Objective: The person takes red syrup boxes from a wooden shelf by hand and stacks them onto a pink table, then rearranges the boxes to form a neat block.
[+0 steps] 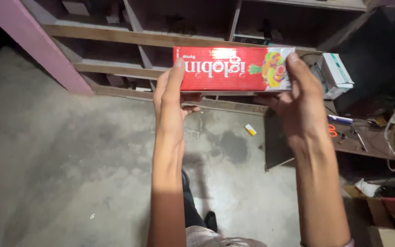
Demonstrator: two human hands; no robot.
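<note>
From my feed I see bare wooden shelves (115, 34) along the back and a stained concrete floor (60, 151) with a small yellow scrap (250, 130). White boxes (337, 73) are stacked at right, above a cluttered low table (366, 137) with orange-handled scissors (333, 131).

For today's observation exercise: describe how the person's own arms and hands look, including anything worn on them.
Both forearms are bare, with no sleeves over them. The left hand and right hand wear no gloves, and no rings show. A pale band or cuff edge shows at the right arm's lower end, too cropped to identify.
</note>
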